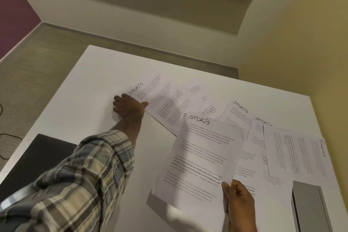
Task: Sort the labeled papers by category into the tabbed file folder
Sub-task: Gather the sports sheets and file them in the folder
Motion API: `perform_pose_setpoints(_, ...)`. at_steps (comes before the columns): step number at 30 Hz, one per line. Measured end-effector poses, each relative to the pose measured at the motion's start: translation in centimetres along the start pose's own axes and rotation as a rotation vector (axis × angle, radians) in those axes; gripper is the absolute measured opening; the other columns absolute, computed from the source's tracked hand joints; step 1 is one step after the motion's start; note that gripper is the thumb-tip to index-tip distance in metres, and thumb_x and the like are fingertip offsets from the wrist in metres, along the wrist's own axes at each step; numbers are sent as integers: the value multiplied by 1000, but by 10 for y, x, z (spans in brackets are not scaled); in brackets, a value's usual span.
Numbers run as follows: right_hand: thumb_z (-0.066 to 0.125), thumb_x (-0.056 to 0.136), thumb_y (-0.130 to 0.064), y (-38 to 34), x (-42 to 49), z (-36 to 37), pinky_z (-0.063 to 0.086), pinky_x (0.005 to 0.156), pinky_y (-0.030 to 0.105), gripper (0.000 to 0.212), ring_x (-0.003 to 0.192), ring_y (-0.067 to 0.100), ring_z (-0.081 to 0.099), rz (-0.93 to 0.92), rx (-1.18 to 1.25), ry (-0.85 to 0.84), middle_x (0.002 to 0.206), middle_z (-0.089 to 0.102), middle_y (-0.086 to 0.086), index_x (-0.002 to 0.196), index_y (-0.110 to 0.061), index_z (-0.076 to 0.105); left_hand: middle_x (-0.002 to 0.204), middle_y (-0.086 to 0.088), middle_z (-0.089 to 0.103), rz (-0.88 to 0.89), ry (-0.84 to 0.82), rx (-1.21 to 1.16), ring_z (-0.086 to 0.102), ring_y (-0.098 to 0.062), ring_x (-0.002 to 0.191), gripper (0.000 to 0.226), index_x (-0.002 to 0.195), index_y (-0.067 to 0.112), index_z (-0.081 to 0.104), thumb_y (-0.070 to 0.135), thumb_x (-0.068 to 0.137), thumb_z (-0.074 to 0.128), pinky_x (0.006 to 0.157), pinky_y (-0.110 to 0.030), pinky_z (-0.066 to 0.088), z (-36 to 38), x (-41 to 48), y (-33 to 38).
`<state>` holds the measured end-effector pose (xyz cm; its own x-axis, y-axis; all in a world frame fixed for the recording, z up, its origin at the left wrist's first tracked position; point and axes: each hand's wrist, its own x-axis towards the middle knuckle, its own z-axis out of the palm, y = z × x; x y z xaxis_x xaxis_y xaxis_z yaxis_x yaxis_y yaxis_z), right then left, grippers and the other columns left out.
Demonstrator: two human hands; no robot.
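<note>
My right hand [239, 205] grips the lower right edge of a printed sheet headed SPORTS [199, 158], held lifted above the table. My left hand [128, 106] is stretched out flat at the left end of another SPORTS sheet [162, 98] lying far out on the white table [90, 88], thumb on the paper's corner. Two more SPORTS sheets [238, 113] [259, 130] lie partly overlapped to the right. A sheet marked FINANCE [297, 154] lies sideways at the right. No tabbed folder can be made out for sure.
A dark flat object [41, 158] sits at the table's near left, under my plaid sleeve. A grey box-like item [310, 207] stands at the near right edge. More unlabeled sheets [197, 88] lie at the back. Carpet and cables show to the left.
</note>
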<state>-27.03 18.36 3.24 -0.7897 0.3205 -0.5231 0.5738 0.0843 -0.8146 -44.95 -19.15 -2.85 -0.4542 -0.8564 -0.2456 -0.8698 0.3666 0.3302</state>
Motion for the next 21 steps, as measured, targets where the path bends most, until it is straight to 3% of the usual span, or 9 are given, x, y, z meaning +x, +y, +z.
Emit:
perform_pose_setpoints(6,66,93,0,0,-5,1,38,56,24,6,64,21,49,20,22,0,68,58,13,92,2,72,127,-16,51,162,-56,38,50,-36,120,61,122,11,61,42,75,84,100,-46,42,-2,5,-6)
perform_pose_setpoints(9,66,94,1,-2,-8,0,45,54,24,6,68,22,54,45,59,6,74,63,15,95,4,71,132,-15,48,240,-108,88,49,-35,121,71,139,17,46,33,80,81,99,-46,41,-2,-4,-11)
perform_pose_setpoints(12,64,94,3,-6,-13,-3,55,55,25,7,71,25,61,40,101,-14,78,69,16,96,5,70,134,-11,53,427,-132,222,52,-32,121,76,153,22,30,21,88,68,98,-45,44,-8,-15,-19)
perform_pose_setpoints(14,63,94,6,-8,-16,-4,60,67,25,9,71,26,66,25,129,-10,77,74,12,94,3,71,137,-10,55,553,-186,238,54,-32,122,79,158,24,21,12,89,58,100,-45,45,-12,-21,-35)
perform_pose_setpoints(17,65,94,2,-3,-18,-5,55,88,39,11,81,29,66,22,120,-24,83,74,15,89,-3,74,143,-11,51,661,-229,157,52,-33,125,74,158,27,18,13,91,46,102,-46,46,-15,-37,-67)
perform_pose_setpoints(19,67,94,-2,2,-22,-4,52,82,35,17,79,25,63,17,107,-44,82,70,16,82,-10,75,137,-12,47,678,-255,84,48,-33,122,72,158,24,16,18,93,46,97,-47,47,-18,-55,-84)
perform_pose_setpoints(21,66,95,-3,5,-29,-3,48,59,21,14,60,17,57,31,100,-48,71,66,10,82,-7,72,132,-16,43,606,-316,13,49,-33,120,76,160,22,9,22,95,50,96,-48,49,-22,-73,-94)
